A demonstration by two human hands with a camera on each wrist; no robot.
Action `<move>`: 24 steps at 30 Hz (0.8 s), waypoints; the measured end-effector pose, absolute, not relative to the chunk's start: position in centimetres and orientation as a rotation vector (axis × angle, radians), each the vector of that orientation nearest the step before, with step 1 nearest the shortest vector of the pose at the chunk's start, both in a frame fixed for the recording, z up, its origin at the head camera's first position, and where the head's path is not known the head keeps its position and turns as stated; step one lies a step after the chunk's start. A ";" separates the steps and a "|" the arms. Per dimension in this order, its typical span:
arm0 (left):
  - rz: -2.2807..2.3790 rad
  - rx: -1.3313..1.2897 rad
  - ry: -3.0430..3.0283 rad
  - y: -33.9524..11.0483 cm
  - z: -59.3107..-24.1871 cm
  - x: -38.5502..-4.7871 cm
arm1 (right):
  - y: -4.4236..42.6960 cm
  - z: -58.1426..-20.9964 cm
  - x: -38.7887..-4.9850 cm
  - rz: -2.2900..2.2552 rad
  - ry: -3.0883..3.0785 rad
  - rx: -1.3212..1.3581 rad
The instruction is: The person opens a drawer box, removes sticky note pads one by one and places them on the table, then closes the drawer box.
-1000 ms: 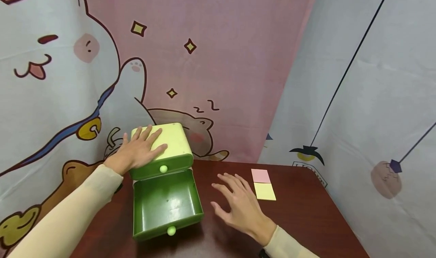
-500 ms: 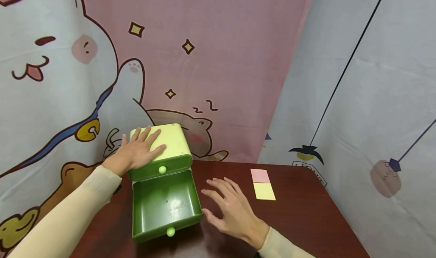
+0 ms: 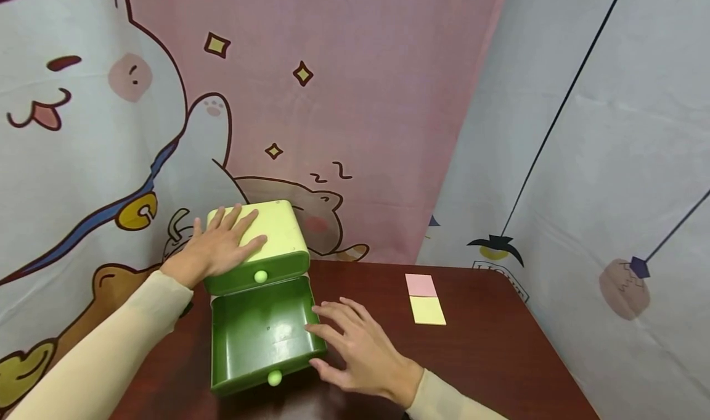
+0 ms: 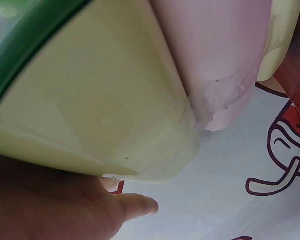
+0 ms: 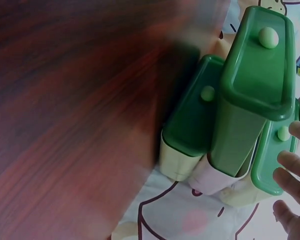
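Note:
A small drawer cabinet with a pale yellow top and green drawer fronts stands at the back left of the table. My left hand rests on its top with fingers spread. The middle green drawer is pulled out and has nothing in it; a light green knob sits on its front. My right hand hovers at that drawer's right edge, fingers loosely bent, holding nothing; whether the fingertips touch it I cannot tell. In the left wrist view, a pink middle section shows between pale yellow ones.
On the dark red-brown table, a pink sticky note and a yellow sticky note lie edge to edge, right of the cabinet. A bottom drawer is closed under the pulled-out one. A cartoon-printed cloth hangs behind.
My right hand has moved left, from over the table to the pulled-out drawer's right edge. The left hand has stayed on the cabinet top.

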State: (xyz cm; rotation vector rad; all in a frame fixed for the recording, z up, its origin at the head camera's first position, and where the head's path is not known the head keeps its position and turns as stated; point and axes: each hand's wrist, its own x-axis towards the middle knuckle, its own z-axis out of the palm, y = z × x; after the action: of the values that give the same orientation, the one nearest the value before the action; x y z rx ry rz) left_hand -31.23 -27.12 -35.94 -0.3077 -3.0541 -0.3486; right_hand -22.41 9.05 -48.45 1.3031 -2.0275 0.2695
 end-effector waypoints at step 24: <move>-0.334 -0.292 -3.043 -27.0 -36.1 -31.1 | 6.5 -49.0 -22.7 0.163 -1.853 1.584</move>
State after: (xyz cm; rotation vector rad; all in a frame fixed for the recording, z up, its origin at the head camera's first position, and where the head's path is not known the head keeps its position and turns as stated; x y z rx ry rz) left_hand -31.10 -27.04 -36.14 -0.2919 -3.0430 -0.3337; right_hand -22.69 6.47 -48.99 1.5841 -1.8529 0.1633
